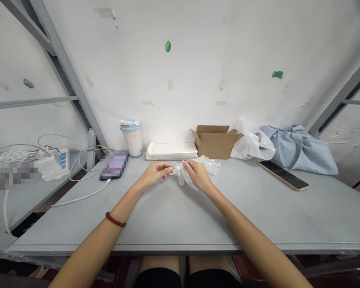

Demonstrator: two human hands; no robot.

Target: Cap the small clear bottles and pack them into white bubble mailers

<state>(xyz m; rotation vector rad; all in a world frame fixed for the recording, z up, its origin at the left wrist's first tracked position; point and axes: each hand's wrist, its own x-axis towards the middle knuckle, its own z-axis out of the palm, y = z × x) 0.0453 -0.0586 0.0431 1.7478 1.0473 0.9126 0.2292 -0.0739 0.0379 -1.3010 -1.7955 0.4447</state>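
Above the middle of the grey table, my left hand and my right hand face each other, fingertips pinched. Between them is a small white translucent plastic piece with a thin loop at its top; its exact kind is too small to make out. My right hand partly hides several more translucent plastic pieces, which lie beneath and behind it. A dark red bead bracelet circles my left wrist.
Along the wall stand a blue-lidded cup, a stack of white flat boxes, an open cardboard box, a white plastic bag and blue cloth. A phone lies right; another phone with a cable lies left.
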